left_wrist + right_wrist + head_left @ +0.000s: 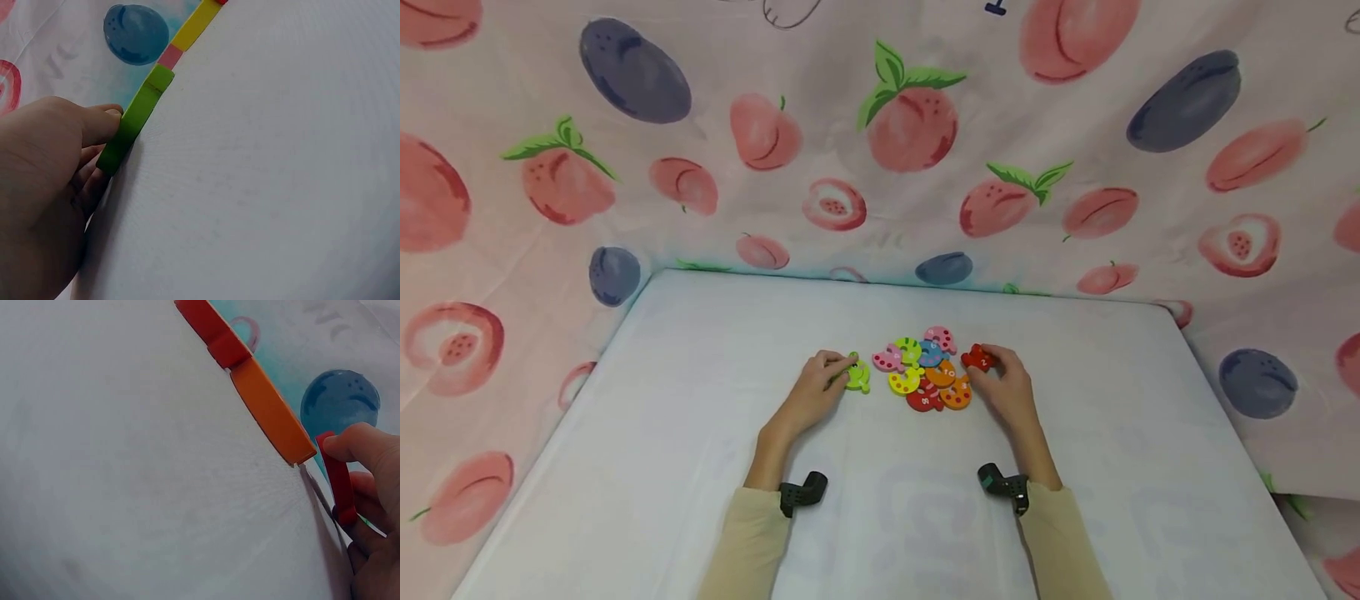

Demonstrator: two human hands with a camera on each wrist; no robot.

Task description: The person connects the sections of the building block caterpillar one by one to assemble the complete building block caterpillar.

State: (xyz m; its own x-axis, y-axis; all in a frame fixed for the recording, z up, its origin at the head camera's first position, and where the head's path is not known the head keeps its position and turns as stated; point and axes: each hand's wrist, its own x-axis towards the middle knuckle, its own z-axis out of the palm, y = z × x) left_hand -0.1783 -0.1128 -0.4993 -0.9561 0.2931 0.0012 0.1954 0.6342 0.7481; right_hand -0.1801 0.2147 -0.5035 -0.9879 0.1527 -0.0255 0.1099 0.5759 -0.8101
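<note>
Currently, the left hand (815, 390) pinches the green piece (858, 377), just off the pile (936, 372) at 9 o'clock; the right hand (1012, 387) grips the red 2 piece (976, 360), just beside it at 3 o'clock.

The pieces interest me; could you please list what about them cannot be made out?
Head: left hand hides part of green piece.
Head: right hand hides part of held red piece.
Left wrist: green piece's face, edge-on.
Right wrist: top edge cuts off another red piece.
</note>
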